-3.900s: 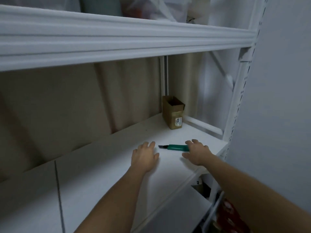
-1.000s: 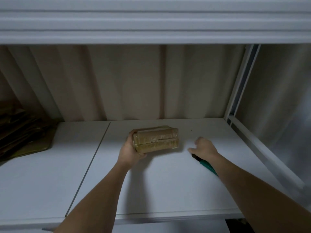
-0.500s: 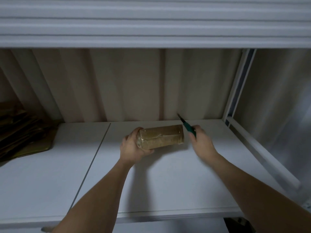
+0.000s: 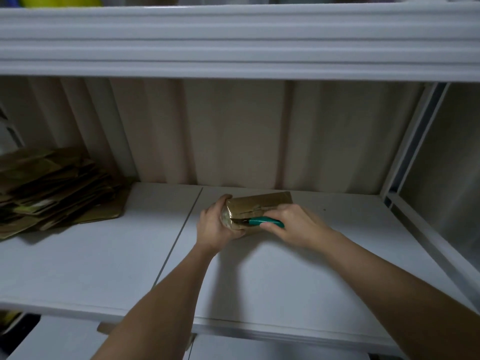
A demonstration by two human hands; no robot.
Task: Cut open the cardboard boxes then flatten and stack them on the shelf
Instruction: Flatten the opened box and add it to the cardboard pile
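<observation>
A small brown taped cardboard box (image 4: 259, 203) lies on its side over the middle of the white shelf (image 4: 259, 281). My left hand (image 4: 213, 226) grips the box's left end and steadies it. My right hand (image 4: 293, 223) holds a green utility knife (image 4: 262, 221) by its handle, with the blade pointing left and touching the taped near face of the box. A pile of flattened cardboard (image 4: 49, 188) lies at the shelf's far left.
A white shelf beam (image 4: 233, 42) runs overhead across the top. A white upright post (image 4: 415, 141) and a rail (image 4: 428, 229) bound the right side. A beige corrugated wall (image 4: 233, 131) closes the back. Another shelf level shows below the front edge.
My right hand picked up the knife and swung it from pointing up beside the box to lying against the box's near face, blade leftward. The left hand still holds the box.
</observation>
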